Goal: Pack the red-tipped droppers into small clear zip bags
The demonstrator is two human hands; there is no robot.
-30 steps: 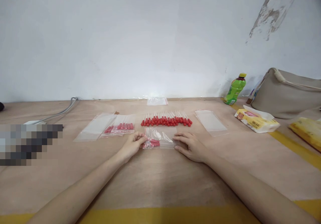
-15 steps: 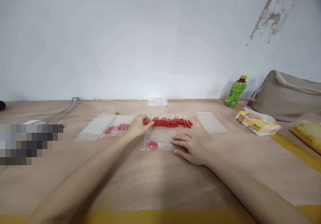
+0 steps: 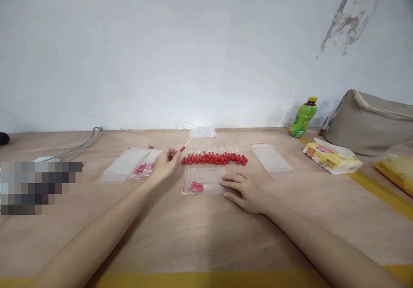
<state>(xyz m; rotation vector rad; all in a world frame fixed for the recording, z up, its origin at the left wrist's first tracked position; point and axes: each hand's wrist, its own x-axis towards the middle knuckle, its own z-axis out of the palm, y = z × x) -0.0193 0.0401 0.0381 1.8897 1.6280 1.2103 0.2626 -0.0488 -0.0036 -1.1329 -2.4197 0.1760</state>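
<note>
A white stick with a red end [image 3: 187, 144] is pinched at its red end between the fingertips of my left hand [image 3: 165, 166]. Its pale shaft slants up and to the right. Just right of that hand lies a row of many such red-tipped sticks [image 3: 214, 157], red ends toward me. My right hand [image 3: 245, 192] rests with fingers spread on the right end of a clear zip bag [image 3: 213, 175]. Inside that bag are a few red-tipped sticks [image 3: 197, 186]. Another bag with red-tipped sticks [image 3: 141, 169] lies partly behind my left hand.
Clear bags lie at left [image 3: 121, 165] and right [image 3: 274, 161], and another bag [image 3: 202, 132] by the wall. Farther right are a green bottle [image 3: 303, 118], a yellow tissue pack [image 3: 332, 157] and a beige handbag [image 3: 371, 124]. A grey cable [image 3: 80, 144] crosses the left side.
My left hand has moved left, away from the row, with one red-tipped stick in its fingers. My right hand stays on the bag.
</note>
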